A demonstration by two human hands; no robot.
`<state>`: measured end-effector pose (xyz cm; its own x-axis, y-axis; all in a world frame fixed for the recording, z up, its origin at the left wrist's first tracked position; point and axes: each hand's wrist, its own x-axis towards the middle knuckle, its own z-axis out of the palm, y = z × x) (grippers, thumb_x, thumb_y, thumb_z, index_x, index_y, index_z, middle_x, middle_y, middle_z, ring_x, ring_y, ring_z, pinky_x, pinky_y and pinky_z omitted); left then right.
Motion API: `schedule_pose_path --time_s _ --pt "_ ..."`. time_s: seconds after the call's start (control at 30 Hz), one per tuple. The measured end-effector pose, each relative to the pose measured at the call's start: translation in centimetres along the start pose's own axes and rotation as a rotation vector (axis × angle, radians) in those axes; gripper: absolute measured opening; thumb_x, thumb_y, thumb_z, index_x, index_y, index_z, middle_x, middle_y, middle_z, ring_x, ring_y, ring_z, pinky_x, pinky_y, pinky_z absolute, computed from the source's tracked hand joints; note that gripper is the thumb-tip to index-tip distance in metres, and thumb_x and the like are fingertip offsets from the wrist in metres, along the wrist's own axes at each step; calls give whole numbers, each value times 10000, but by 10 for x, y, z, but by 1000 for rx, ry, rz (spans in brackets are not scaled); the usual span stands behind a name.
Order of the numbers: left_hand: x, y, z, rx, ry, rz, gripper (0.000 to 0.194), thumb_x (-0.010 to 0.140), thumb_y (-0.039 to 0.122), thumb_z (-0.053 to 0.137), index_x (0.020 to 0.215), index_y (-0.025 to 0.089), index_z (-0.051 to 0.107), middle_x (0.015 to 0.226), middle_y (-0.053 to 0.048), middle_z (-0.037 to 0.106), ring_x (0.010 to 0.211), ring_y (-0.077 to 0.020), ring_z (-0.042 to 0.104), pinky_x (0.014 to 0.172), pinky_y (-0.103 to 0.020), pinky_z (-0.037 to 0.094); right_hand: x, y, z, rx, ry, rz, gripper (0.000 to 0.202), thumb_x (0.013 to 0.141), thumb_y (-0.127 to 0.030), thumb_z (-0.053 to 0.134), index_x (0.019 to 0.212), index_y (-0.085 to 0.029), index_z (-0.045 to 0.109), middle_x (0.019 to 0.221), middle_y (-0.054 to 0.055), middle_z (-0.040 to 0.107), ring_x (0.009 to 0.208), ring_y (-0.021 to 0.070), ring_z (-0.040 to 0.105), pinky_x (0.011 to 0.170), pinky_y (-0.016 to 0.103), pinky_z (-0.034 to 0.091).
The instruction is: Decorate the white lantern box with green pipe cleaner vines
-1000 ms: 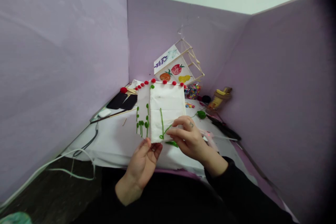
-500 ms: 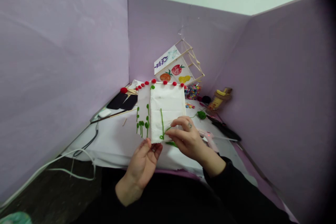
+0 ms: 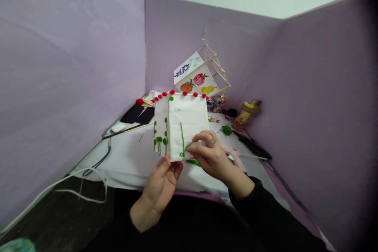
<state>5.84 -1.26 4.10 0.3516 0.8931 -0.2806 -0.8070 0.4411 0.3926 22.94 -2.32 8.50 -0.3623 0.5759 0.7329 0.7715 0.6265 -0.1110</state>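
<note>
My left hand (image 3: 162,183) grips the bottom edge of a white paper-covered box (image 3: 190,112), holding it upright above the table. Red pompoms (image 3: 185,93) line its top edge. Green yarn stems with round leaves (image 3: 160,140) decorate its left side. On the face toward me, a green yarn strand (image 3: 182,138) runs upright and ends in a small curl near the bottom. My right hand (image 3: 208,153), wearing a ring, pinches a loose end of green yarn (image 3: 189,145) between thumb and fingers, close to that face.
A stick-framed box with painted fruit (image 3: 199,78) hangs tilted behind. A pink glue gun (image 3: 236,157) with its red light on lies at the right, near a green yarn ball (image 3: 226,130) and a cup (image 3: 246,112). Black phone-like slabs (image 3: 132,114) and a white cable (image 3: 97,171) are left.
Almost nothing differs. Both hands keep their places, and the view has shifted very slightly.
</note>
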Motion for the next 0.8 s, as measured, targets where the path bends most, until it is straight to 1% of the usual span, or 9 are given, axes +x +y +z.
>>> schedule_pose_path --time_s 0.17,0.47,0.53,0.6,0.7,0.8 --pt "0 0 -1 -6 7 0 117 806 93 602 717 132 668 770 -52 699 717 -136 634 729 -287 557 1 -1 -1 2 -15 -2 192 824 -95 531 881 -220 665 969 70 534 957 212 472 860 417 446" --pt "-1 0 -1 -3 2 5 175 834 83 559 700 130 660 769 -53 699 711 -131 636 726 -286 560 2 0 -2 39 5 -5 196 817 -72 532 894 -210 648 956 68 532 944 207 477 843 405 443" --pt "-1 1 0 -4 14 2 187 838 74 548 698 127 660 756 -53 697 705 -131 636 723 -287 562 1 0 -3 60 32 -4 198 818 -62 526 904 -205 633 939 67 535 924 202 484 823 397 446" --pt "-2 1 1 -7 24 2 195 840 67 540 698 127 660 751 -50 696 704 -132 638 718 -286 564 0 0 -6 70 92 21 197 825 -57 520 916 -203 614 908 61 535 893 195 494 799 389 448" --pt "-2 1 2 -11 32 -2 193 846 68 530 720 123 666 746 -50 696 700 -135 641 706 -287 566 -1 1 -9 27 162 64 187 826 -67 530 926 -210 597 884 54 530 869 194 499 784 395 442" --pt "-2 1 2 -5 39 -5 175 846 81 537 740 119 671 746 -54 698 699 -137 643 701 -285 566 -2 2 -9 -39 135 74 181 824 -89 553 942 -218 600 909 59 526 883 202 494 782 395 445"
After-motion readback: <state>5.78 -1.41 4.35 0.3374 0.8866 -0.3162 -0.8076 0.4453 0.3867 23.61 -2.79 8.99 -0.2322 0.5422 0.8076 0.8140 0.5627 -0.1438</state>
